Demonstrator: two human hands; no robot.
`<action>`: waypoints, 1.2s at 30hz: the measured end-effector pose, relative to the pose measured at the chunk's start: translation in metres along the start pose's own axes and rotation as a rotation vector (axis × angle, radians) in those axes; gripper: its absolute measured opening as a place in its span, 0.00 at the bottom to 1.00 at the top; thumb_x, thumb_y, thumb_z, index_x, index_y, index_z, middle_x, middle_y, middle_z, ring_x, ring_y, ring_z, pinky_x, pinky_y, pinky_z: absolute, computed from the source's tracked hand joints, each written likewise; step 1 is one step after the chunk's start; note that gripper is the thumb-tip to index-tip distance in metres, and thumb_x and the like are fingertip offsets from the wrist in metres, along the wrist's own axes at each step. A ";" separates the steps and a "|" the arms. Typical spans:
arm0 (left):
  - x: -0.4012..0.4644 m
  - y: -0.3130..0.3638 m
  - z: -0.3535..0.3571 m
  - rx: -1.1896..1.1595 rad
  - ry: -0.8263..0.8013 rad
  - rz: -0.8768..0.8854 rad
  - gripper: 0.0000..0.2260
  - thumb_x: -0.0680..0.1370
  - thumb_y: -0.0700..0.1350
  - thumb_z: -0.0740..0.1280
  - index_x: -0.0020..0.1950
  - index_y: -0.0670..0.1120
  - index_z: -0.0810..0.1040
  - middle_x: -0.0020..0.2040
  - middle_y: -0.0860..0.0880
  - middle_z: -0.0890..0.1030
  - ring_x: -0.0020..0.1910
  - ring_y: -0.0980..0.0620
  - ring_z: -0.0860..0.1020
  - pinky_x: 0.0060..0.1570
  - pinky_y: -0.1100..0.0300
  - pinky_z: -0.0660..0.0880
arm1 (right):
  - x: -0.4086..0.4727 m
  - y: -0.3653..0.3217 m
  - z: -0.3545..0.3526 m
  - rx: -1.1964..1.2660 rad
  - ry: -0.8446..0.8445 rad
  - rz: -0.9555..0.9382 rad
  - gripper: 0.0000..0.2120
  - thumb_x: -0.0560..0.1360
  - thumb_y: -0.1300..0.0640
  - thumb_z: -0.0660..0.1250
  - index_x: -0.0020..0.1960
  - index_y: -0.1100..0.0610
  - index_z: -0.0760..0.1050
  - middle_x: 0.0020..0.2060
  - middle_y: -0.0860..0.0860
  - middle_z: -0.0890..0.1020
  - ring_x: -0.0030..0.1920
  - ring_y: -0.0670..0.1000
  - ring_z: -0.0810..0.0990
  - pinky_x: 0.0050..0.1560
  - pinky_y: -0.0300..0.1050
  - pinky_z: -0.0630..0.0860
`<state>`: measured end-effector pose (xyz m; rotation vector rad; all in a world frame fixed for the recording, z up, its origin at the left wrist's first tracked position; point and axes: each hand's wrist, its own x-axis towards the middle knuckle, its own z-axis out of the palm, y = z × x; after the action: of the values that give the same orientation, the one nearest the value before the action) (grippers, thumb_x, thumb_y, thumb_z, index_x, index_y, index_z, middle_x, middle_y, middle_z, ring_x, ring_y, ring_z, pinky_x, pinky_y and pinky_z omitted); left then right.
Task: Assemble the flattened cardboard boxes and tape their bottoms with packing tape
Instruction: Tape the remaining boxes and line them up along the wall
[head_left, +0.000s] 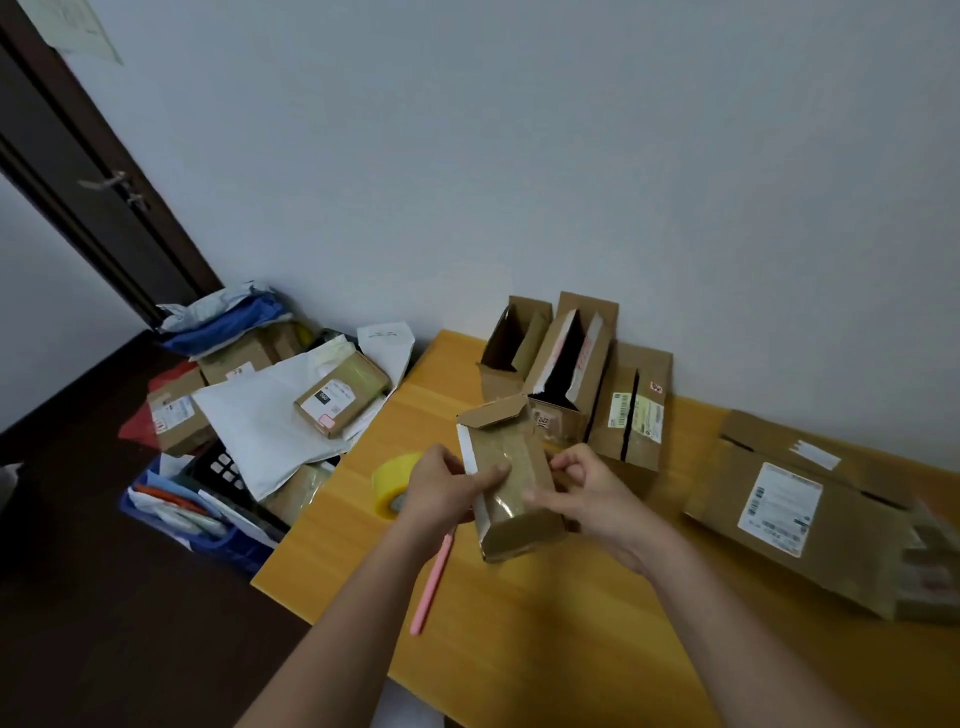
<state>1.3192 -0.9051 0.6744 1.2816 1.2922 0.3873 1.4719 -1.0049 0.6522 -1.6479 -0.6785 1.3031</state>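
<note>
A small brown cardboard box (514, 488) is held above the yellow table (545, 639), its taped face up and one end flap open at the far end. My left hand (447, 486) grips its left side, thumb lying across the glossy tape. My right hand (587, 493) holds the right side, fingers curled round the edge. A roll of yellowish packing tape (392, 483) lies on the table just left of my left hand, partly hidden by it. A pink pen-like tool (431, 587) lies under my left forearm.
Three assembled open boxes (571, 374) stand against the wall behind. A large labelled box (810, 509) lies at the right. Left of the table, the floor holds a heap of parcels, white mailers (270, 410) and a blue crate (208, 535).
</note>
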 end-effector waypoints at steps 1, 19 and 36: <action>0.007 0.002 -0.005 0.029 0.001 0.005 0.22 0.68 0.47 0.79 0.47 0.42 0.67 0.47 0.41 0.79 0.40 0.47 0.81 0.33 0.56 0.78 | 0.005 -0.003 0.003 0.013 -0.056 0.002 0.28 0.65 0.57 0.80 0.57 0.51 0.67 0.60 0.48 0.77 0.57 0.51 0.79 0.49 0.47 0.82; 0.130 0.042 -0.105 0.159 -0.075 0.196 0.31 0.66 0.37 0.79 0.62 0.53 0.67 0.55 0.58 0.74 0.51 0.52 0.79 0.45 0.51 0.81 | 0.134 -0.055 0.091 0.155 -0.079 -0.091 0.37 0.66 0.74 0.75 0.65 0.56 0.59 0.60 0.38 0.71 0.68 0.43 0.67 0.54 0.36 0.78; 0.196 0.052 -0.123 0.198 0.028 0.249 0.24 0.65 0.39 0.76 0.55 0.47 0.67 0.47 0.50 0.77 0.46 0.49 0.79 0.43 0.48 0.80 | 0.207 -0.083 0.118 -0.013 0.084 -0.217 0.23 0.71 0.72 0.71 0.55 0.50 0.67 0.76 0.45 0.62 0.74 0.45 0.62 0.73 0.44 0.63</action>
<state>1.2998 -0.6693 0.6526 1.6177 1.2201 0.4620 1.4302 -0.7573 0.6275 -1.5816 -0.7919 1.0716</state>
